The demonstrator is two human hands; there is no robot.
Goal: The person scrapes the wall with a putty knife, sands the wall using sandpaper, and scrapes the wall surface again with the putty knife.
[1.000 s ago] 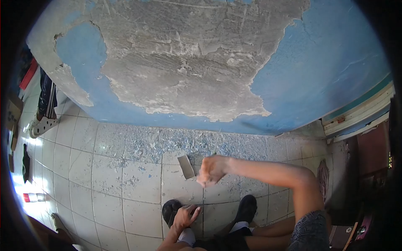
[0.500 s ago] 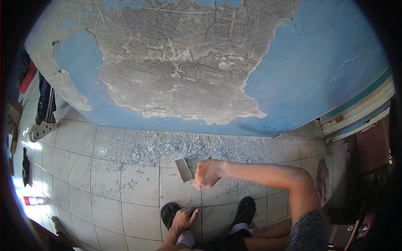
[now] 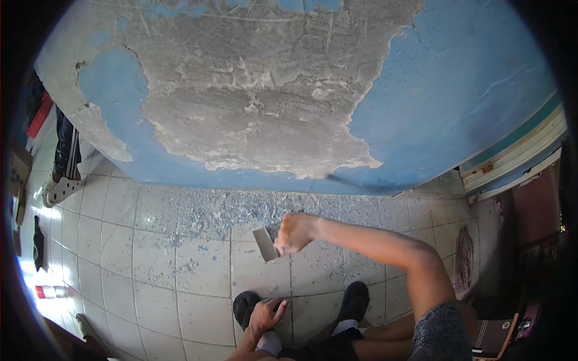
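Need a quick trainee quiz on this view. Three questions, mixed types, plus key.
1. Multiple choice: what lies scattered on the tiled floor along the foot of the wall?
A) coins
B) pale and bluish flakes
C) green leaves

2. True or false: the right hand is curled and nearer the wall than the left hand.

3. Fill in: the bare grey patch is bordered on its right by ____ paint.

Key: 1. B; 2. True; 3. blue

Mod. bright, light from pic's L; blown-out glare on L edge of floor [image 3: 201, 316]. Soft shadow low on wall [image 3: 253, 120]. R side dim, corners black, fisheye bends edges.
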